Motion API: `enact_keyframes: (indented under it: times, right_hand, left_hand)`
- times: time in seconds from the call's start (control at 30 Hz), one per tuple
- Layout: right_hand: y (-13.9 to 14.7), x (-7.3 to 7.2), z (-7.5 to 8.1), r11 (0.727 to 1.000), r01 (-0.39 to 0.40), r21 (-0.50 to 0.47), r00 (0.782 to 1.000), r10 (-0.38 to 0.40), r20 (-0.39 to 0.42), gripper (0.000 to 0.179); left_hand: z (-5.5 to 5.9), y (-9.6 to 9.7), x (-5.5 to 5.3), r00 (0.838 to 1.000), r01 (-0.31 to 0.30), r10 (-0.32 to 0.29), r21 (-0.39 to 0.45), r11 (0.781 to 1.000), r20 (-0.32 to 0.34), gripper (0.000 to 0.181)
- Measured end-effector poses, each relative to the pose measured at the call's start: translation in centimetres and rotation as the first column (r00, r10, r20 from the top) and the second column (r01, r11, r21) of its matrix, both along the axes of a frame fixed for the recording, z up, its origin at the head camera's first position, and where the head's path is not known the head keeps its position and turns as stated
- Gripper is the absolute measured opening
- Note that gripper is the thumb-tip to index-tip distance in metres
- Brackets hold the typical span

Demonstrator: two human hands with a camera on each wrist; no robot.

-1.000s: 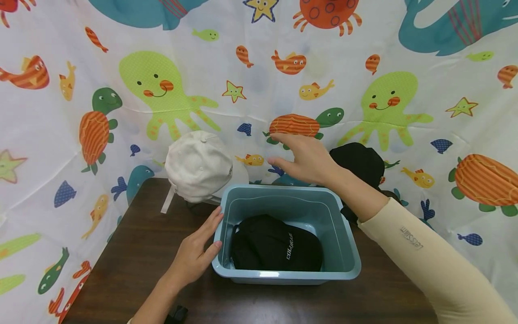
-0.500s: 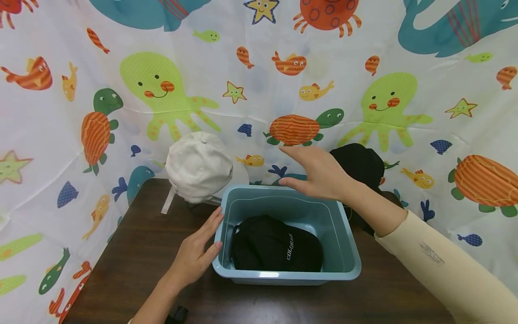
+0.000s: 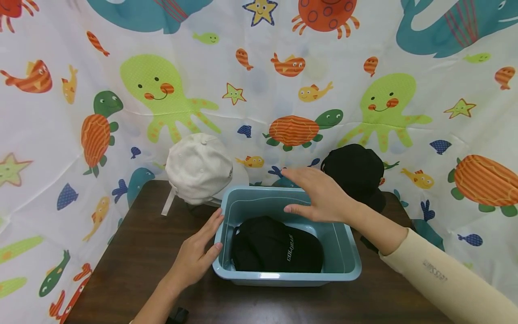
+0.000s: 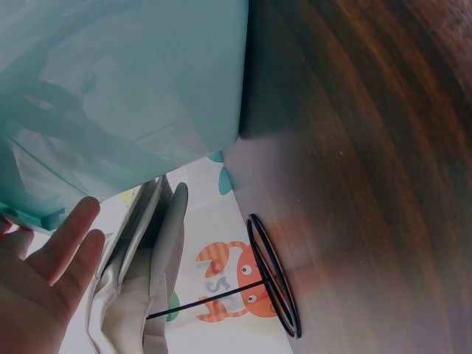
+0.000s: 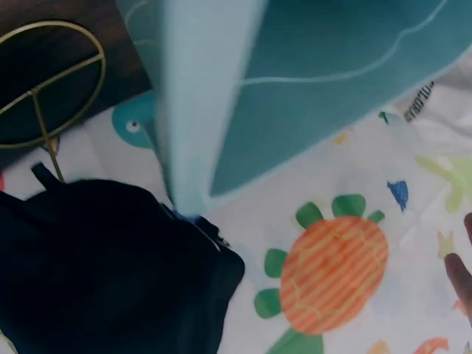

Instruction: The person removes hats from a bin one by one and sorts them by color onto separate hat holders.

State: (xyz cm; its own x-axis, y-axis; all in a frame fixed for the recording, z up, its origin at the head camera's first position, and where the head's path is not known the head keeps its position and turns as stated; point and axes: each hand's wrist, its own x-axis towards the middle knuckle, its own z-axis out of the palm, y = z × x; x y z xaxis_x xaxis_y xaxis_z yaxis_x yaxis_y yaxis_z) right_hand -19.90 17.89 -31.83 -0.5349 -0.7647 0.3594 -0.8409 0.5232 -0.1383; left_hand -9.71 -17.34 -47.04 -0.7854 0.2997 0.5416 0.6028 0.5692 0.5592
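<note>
A black cap (image 3: 263,245) with white lettering lies inside the blue plastic tub (image 3: 285,277). My left hand (image 3: 194,252) rests on the tub's left rim with its fingers straight. In the left wrist view, the left fingers (image 4: 70,240) lie by the tub's outer wall (image 4: 140,88). My right hand (image 3: 317,198) hovers over the tub's back right part, fingers extended and thumb apart, holding nothing. Only its fingertips (image 5: 459,273) show at the right wrist view's edge.
Behind the tub's left corner a white cap (image 3: 200,168) sits on a black wire stand (image 4: 273,280). Another black cap (image 3: 354,173) sits at back right, near a brass-coloured wire stand (image 5: 92,81). A sea-animal curtain (image 3: 259,90) hangs behind the dark wooden table (image 3: 141,238).
My right hand has come down and slightly right, from in front of the curtain to over the tub. The left hand and the tub have stayed put.
</note>
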Motion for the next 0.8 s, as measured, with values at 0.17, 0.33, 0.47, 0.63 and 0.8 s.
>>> enact_keyframes:
  times: [0.17,0.33,0.47,0.63,0.8]
  right_hand:
    - [0.2,0.4,-1.6,1.0,-0.021,-0.018,0.999,0.021,0.025,0.082]
    - [0.3,0.8,-2.9,1.0,-0.019,-0.003,0.998,0.019,0.068,0.083]
    - [0.5,1.0,-4.0,1.0,-0.018,-0.006,0.995,0.019,0.096,0.086]
    - [0.4,1.2,-5.3,1.0,-0.027,0.008,0.995,0.026,0.095,0.089]
    - [0.2,1.4,-6.6,0.999,-0.028,0.023,0.993,0.025,0.119,0.09]
  left_hand:
    - [-0.1,0.0,0.0,1.0,-0.006,0.006,-0.001,1.0,0.006,0.063]
    - [-0.1,0.0,0.0,1.0,-0.005,0.005,-0.001,1.0,0.005,0.064]
    - [-0.2,0.0,-0.1,1.0,-0.005,0.005,0.001,1.0,0.001,0.064]
    - [-0.3,0.0,-0.1,1.0,-0.007,0.007,-0.006,1.0,0.014,0.063]
    - [-0.2,-0.1,-0.1,0.999,0.001,0.0,-0.015,1.0,0.055,0.064]
